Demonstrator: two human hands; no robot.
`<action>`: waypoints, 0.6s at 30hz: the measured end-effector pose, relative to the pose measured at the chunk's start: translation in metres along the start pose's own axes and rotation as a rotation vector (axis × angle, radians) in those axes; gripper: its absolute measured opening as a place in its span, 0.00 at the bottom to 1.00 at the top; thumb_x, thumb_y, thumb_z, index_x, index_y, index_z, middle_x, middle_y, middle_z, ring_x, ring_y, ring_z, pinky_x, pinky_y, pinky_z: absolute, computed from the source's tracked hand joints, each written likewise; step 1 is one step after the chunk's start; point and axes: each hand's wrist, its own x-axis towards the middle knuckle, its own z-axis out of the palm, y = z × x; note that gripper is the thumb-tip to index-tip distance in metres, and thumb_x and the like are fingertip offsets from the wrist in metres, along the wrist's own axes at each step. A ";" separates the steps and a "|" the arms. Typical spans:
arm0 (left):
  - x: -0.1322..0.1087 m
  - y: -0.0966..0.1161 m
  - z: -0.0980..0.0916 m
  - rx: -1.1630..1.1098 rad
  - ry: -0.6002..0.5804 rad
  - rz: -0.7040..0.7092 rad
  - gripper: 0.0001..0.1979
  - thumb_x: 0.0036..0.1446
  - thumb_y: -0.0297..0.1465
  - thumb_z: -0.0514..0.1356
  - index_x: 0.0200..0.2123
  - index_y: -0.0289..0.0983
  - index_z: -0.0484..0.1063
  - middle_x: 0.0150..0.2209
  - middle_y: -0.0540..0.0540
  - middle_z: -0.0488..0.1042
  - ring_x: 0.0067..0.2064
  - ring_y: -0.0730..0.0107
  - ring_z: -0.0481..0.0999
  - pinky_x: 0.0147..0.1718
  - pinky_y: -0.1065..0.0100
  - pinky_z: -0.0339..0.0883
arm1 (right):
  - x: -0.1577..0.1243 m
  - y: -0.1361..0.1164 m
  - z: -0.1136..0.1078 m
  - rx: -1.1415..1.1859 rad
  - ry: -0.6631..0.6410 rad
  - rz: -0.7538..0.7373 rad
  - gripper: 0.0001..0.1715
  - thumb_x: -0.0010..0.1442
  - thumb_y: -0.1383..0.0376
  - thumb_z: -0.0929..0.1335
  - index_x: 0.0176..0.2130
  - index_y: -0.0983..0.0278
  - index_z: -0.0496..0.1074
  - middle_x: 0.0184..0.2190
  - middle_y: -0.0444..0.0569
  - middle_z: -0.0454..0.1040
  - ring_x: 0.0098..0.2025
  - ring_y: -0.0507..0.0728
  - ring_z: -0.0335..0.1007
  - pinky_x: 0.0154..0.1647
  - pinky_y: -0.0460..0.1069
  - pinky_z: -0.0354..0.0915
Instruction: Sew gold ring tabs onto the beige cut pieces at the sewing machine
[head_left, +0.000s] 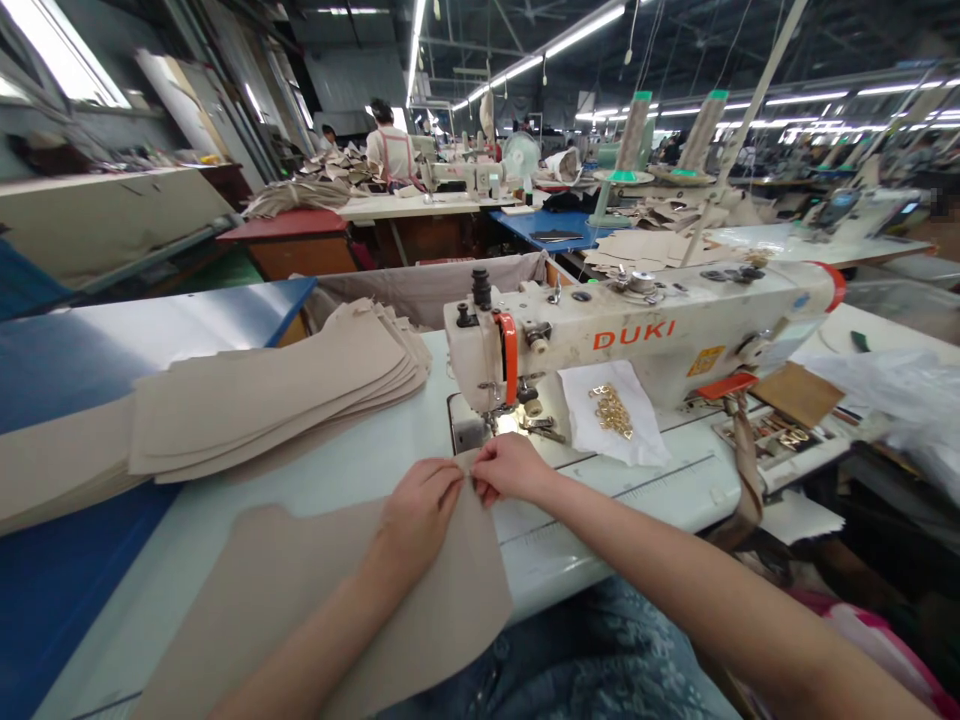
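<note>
A large beige fabric panel lies across the machine table and hangs toward my lap. My left hand rests on it, its fingers pinching the panel's upper edge. Right beside it, my right hand pinches the same edge between thumb and fingers; whether a small part sits between the fingertips is hidden. Both hands are just in front of the needle area of a white sewing machine marked DUKI, whose lamp lights the plate.
Stacked beige panels lie to the left, partly over a blue board. Gold metal rings sit on white cloth beside the machine arm. A parts tray is at the right. A person works farther back.
</note>
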 end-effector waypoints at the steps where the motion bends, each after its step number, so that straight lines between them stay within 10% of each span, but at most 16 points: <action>1: 0.003 0.001 0.001 0.014 0.001 0.031 0.12 0.60 0.29 0.50 0.31 0.38 0.73 0.34 0.43 0.76 0.39 0.62 0.74 0.42 0.62 0.69 | 0.000 -0.001 -0.001 -0.017 0.001 0.000 0.16 0.47 0.76 0.65 0.13 0.63 0.65 0.11 0.39 0.66 0.13 0.49 0.65 0.15 0.42 0.60; 12: 0.010 0.000 0.012 0.098 0.108 0.233 0.10 0.56 0.23 0.50 0.26 0.37 0.69 0.29 0.45 0.75 0.32 0.67 0.74 0.34 0.67 0.70 | 0.004 -0.003 -0.008 -0.259 -0.017 -0.048 0.12 0.50 0.75 0.63 0.19 0.65 0.68 0.14 0.41 0.70 0.17 0.51 0.70 0.20 0.42 0.63; 18: 0.012 0.000 0.010 0.068 0.113 0.206 0.08 0.54 0.22 0.52 0.27 0.37 0.68 0.29 0.46 0.76 0.32 0.67 0.74 0.34 0.66 0.71 | -0.030 0.013 -0.021 -0.504 0.148 -0.335 0.07 0.57 0.72 0.65 0.32 0.65 0.73 0.33 0.49 0.76 0.39 0.56 0.71 0.42 0.49 0.63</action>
